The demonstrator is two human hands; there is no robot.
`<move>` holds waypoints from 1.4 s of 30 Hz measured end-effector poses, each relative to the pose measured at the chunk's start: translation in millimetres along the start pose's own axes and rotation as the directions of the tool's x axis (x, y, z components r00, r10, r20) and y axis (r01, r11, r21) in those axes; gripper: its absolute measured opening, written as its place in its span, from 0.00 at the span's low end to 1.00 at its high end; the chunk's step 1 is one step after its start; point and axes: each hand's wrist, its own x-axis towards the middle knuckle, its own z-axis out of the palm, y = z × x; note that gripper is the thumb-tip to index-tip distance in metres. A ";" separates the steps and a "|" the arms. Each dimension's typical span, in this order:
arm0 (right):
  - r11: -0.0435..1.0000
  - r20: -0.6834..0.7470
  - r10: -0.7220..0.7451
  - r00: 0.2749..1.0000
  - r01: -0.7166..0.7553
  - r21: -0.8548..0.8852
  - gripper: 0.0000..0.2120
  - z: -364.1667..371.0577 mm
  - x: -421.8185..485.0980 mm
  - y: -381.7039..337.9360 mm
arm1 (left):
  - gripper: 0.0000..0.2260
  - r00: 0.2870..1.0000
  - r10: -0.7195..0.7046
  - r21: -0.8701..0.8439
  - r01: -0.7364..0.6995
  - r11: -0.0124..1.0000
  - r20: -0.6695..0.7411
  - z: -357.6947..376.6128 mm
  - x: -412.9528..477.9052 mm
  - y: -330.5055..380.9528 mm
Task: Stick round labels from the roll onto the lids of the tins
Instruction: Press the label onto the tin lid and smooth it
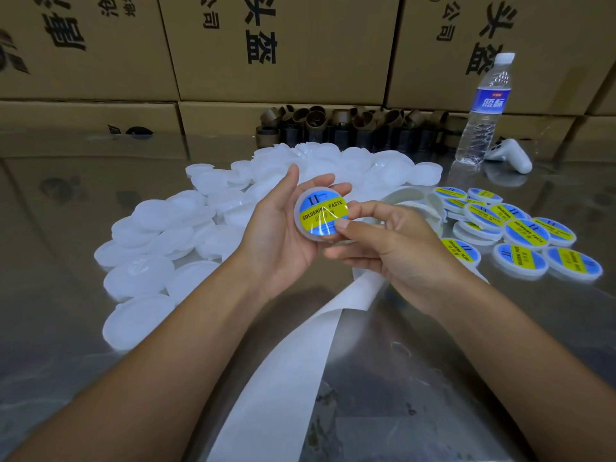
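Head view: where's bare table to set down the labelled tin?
Bare table far left, between cardboard boxes and unlabelled white lids; also near right, between labelled tins and right forearm. Crowded: centre pile, right cluster, cardboard cores at the back.

Label (321,213) on held lid (316,190): "SOLDERING PASTE" (on the yellow band)
Cartons (283,61): 头盔, 公司
Bottle (491,101): Chinese brand, unclear

Lid (308,228) translucent white plastic; label (321,213) glossy; table (66,201) reflective metal; backing strip (283,378) matt paper; boxes (283,45) cardboard.
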 end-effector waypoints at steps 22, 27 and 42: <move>0.999 -0.039 0.048 0.998 -0.048 -0.010 0.03 0.7 -1.7 -1.8 | 0.17 0.999 0.005 0.009 -0.006 1.000 0.052 2.5 -0.4 -1.1; 0.998 -0.044 0.048 0.998 -0.050 -0.033 0.03 0.4 -1.4 -1.6 | 0.16 0.999 0.005 0.019 -0.005 1.000 0.042 2.9 -0.3 -1.7; 0.998 -0.060 0.060 0.996 -0.062 -0.028 0.04 1.1 -2.2 -2.9 | 0.18 0.999 0.012 0.010 -0.012 1.000 0.042 3.4 0.4 -3.0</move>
